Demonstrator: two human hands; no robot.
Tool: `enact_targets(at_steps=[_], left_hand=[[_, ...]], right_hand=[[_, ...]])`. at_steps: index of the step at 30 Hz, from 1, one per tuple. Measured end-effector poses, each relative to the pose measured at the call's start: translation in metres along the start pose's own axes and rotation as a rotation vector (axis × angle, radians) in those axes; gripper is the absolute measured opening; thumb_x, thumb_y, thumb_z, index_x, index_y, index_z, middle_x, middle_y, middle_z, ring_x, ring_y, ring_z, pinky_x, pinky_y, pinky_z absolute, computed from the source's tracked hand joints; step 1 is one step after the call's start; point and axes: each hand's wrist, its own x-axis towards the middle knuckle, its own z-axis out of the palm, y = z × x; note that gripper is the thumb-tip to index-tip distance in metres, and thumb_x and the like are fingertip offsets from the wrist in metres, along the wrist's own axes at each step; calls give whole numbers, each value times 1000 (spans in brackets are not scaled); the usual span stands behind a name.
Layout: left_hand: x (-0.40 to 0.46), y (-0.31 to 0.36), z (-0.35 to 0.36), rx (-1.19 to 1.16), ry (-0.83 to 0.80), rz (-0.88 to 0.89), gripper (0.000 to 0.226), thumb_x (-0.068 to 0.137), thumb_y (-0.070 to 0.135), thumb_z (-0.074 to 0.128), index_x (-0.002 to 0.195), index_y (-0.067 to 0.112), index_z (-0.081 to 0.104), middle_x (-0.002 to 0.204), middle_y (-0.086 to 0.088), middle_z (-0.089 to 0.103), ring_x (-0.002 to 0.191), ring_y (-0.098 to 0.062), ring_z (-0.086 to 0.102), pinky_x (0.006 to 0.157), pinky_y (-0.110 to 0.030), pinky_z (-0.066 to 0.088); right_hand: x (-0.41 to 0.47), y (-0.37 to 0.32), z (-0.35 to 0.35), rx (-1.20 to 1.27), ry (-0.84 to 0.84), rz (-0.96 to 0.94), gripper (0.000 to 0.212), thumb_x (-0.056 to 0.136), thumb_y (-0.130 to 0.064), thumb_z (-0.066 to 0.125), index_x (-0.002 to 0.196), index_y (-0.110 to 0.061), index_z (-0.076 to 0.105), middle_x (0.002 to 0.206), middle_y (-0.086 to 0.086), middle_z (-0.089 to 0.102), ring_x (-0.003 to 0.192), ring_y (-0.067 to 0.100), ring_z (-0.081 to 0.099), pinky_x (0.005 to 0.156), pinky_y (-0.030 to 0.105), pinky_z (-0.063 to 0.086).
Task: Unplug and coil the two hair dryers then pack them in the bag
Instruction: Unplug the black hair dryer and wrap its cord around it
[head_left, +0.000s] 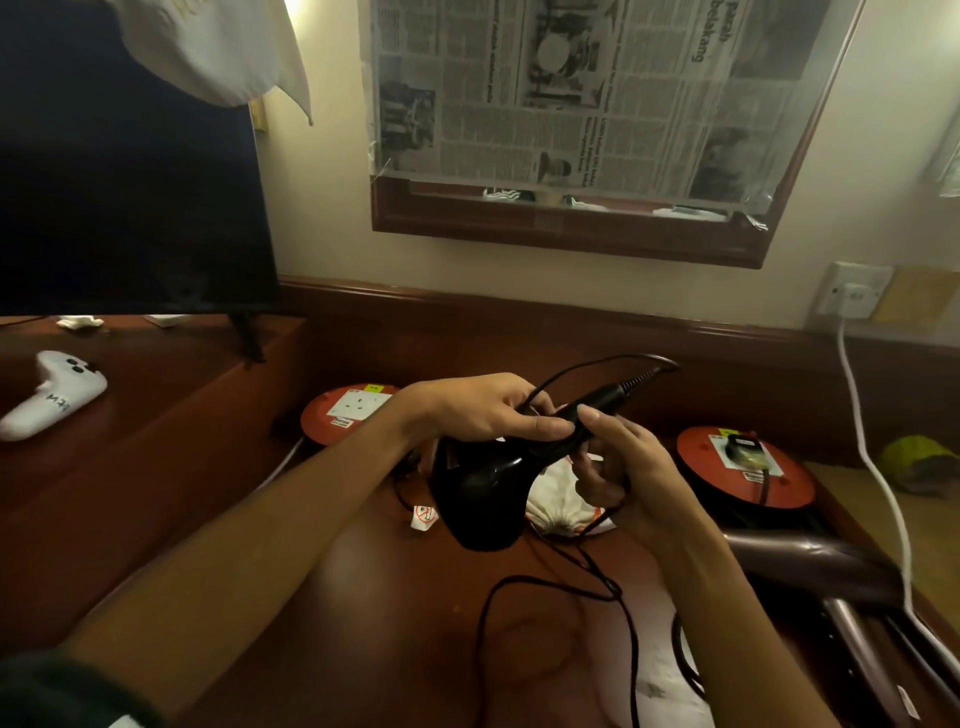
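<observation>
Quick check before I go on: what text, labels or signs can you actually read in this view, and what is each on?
"belakang": headline on the newspaper over the mirror; word above it cut off.
Handwritten marks on the white controller: unclear.
Stickers on the two red cable reels: too blurred.
Warning tag on the cord: symbol only.

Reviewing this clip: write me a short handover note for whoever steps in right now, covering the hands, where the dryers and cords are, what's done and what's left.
Left hand: grips the handle of the black hair dryer, held above the desk.
Right hand: fingers curled round that dryer's black cord beside the handle.
The cord's free length lies in loose loops on the desk; its plug is not in view.
Second hair dryer, dark maroon, lies on the desk at right.
A dark plug sits in the right orange socket reel; whose it is cannot be told.
Done: little, black dryer picked up.
Left: coil both cords, unplug what remains, pack. The white cloth under the dryer may be the bag.
</observation>
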Motion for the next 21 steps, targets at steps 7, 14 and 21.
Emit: enact_targets(at_steps=[7, 14, 21], left_hand=[[-5, 10, -12, -16, -207, -145, 31, 96, 46, 68, 119, 26, 73, 111, -1, 78, 103, -19, 75, 101, -41, 56], [-2, 21, -16, 185, -284, -279, 50, 90, 65, 64, 110, 21, 79, 109, -3, 79, 104, -18, 75, 109, -44, 51], [-3, 15, -2, -81, -204, -106, 41, 100, 43, 64, 130, 15, 69, 120, -18, 73, 110, -35, 72, 107, -54, 52]], right_hand=[[1, 9, 5, 75, 15, -143, 32, 86, -21, 71, 108, -1, 61, 61, 11, 45, 39, 12, 36, 36, 19, 26], [3, 12, 2, 146, -33, -176, 51, 75, -30, 83, 111, -4, 57, 63, 9, 35, 41, 10, 34, 40, 22, 22], [2, 9, -1, 197, -41, -190, 56, 77, -39, 82, 116, -5, 61, 76, 11, 53, 45, 11, 43, 49, 29, 27]])
